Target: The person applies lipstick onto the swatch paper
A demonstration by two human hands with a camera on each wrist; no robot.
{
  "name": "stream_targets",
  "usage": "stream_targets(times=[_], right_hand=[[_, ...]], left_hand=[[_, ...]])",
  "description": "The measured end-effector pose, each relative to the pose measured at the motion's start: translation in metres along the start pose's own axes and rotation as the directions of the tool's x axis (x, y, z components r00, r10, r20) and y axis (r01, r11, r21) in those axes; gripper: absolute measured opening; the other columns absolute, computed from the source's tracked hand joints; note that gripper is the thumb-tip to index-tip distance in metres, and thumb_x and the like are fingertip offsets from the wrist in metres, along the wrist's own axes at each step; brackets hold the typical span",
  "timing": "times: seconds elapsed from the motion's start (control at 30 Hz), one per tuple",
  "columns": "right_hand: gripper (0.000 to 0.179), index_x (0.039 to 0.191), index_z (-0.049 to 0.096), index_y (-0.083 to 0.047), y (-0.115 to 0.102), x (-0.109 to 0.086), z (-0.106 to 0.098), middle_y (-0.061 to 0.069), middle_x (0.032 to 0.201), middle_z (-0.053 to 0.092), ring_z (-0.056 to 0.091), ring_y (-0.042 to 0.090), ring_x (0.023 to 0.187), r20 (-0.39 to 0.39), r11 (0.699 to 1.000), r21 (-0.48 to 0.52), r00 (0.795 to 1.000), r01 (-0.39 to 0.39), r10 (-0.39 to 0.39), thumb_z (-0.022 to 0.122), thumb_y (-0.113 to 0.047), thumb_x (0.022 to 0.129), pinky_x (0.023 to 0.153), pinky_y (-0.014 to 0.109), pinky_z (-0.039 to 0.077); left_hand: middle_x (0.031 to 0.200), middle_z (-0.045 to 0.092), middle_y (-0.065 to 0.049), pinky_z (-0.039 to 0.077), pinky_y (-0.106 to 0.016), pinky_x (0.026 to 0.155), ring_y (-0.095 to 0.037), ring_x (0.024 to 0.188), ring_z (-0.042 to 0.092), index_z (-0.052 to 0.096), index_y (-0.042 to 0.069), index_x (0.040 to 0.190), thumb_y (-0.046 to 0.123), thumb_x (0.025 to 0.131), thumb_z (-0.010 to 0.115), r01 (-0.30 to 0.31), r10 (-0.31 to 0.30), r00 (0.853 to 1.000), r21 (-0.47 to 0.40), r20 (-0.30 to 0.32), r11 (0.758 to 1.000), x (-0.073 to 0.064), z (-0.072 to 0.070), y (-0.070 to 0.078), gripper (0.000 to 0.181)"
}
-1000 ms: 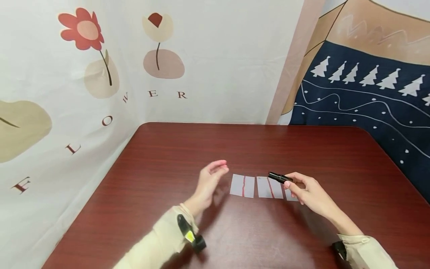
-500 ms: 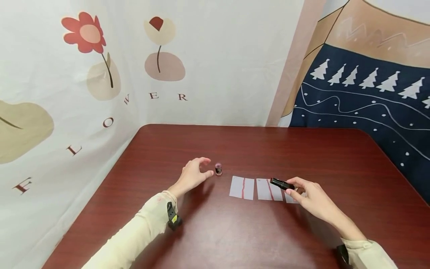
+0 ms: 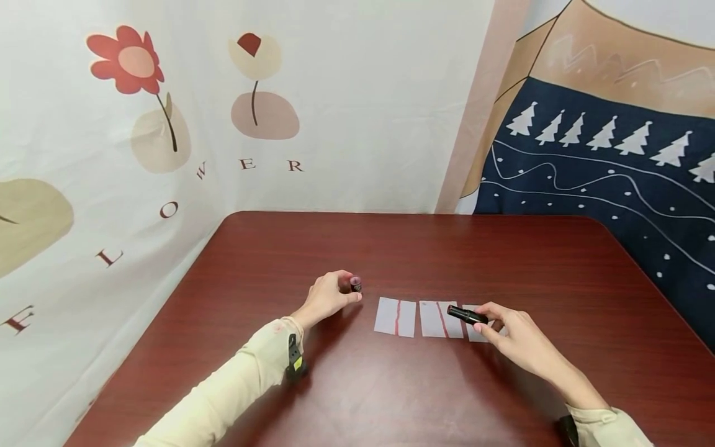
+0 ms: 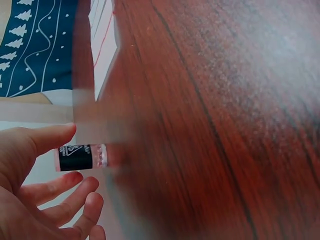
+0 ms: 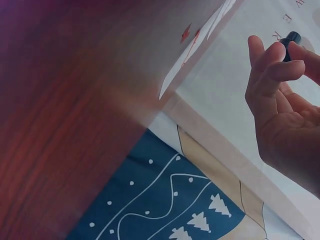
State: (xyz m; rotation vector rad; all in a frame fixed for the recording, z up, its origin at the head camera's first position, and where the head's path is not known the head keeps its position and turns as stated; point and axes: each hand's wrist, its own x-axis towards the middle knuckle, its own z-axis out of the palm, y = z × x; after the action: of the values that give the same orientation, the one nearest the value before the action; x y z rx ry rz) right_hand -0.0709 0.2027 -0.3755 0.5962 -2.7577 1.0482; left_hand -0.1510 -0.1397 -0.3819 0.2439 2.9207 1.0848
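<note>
In the head view a small pinkish see-through cylinder with a black label stands on the table. My left hand reaches around it, thumb on the near side and forefinger on the far side. The left wrist view shows the labelled cylinder between the thumb and the spread fingers, with a gap on both sides. My right hand holds a short black tube between thumb and fingers, above the white cards. Only one end of that black tube shows in the right wrist view.
Three white cards lie in a row: a left card, a middle card and a right one partly hidden by the right hand. Red lines run down the left and middle cards. Printed cloths hang behind the dark red table.
My left hand first drew back leftward, leaving the small cylinder in sight, then came back around it. The cylinder has stayed in place. The black tube dipped slightly over the cards.
</note>
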Motion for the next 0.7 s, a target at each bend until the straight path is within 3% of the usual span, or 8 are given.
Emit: stream_targets(times=[0.27,0.53,0.7], right_hand=[[0.020,0.104,0.063,-0.003,-0.001,0.002,0.000,0.004,0.092,0.066,0.054,0.002,0.063,0.011,1.000,-0.004,1.000,-0.015,0.015,0.067,-0.009,0.085,0.050,0.023,0.042],[0.020,0.102,0.063,-0.003,0.001,0.004,0.003,0.005,0.088,0.066,0.053,0.001,0.058,0.011,0.999,-0.022,1.000,-0.028,0.028,0.067,-0.007,0.083,0.049,0.023,0.040],[0.021,0.104,0.063,-0.003,0.000,0.004,0.002,0.003,0.087,0.065,0.052,0.001,0.059,0.018,0.999,-0.024,1.000,-0.023,0.023,0.067,-0.006,0.084,0.048,0.023,0.040]], left_hand=[[0.089,0.066,-0.002,0.045,-0.038,0.078,-0.020,0.087,0.061,0.069,0.009,0.098,0.022,0.074,0.077,0.013,-0.013,1.000,-0.016,-0.026,1.000,0.007,0.006,-0.006,0.028],[0.075,0.066,0.003,0.044,-0.032,0.071,-0.014,0.074,0.058,0.072,0.011,0.089,0.018,0.074,0.077,0.022,-0.023,1.000,-0.064,-0.019,0.998,0.012,0.006,-0.008,0.018],[0.081,0.069,0.001,0.046,-0.032,0.077,-0.013,0.081,0.063,0.072,0.009,0.090,0.017,0.075,0.076,0.007,-0.008,1.000,-0.090,-0.015,0.996,0.009,0.004,-0.004,0.017]])
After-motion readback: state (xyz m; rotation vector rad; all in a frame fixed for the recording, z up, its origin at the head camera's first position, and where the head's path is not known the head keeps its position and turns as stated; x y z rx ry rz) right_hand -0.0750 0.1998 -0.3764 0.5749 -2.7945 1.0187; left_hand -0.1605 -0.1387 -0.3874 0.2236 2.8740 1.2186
